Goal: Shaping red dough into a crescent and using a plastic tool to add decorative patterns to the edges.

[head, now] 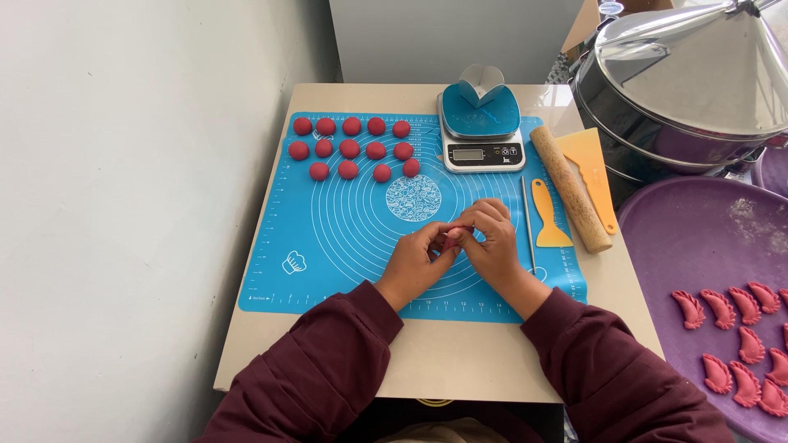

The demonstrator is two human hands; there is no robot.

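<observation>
Centrally, soft, light red dough (454, 235) is being pinched at its edge by both hands (460, 246), fingertips closed on it.

Blue mat (328, 246) with white rings — red dough balls (351, 148) — purple tray (689, 238).

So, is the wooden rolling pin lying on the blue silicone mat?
No, the wooden rolling pin lies mostly on the beige table, beside the blue silicone mat.
</observation>
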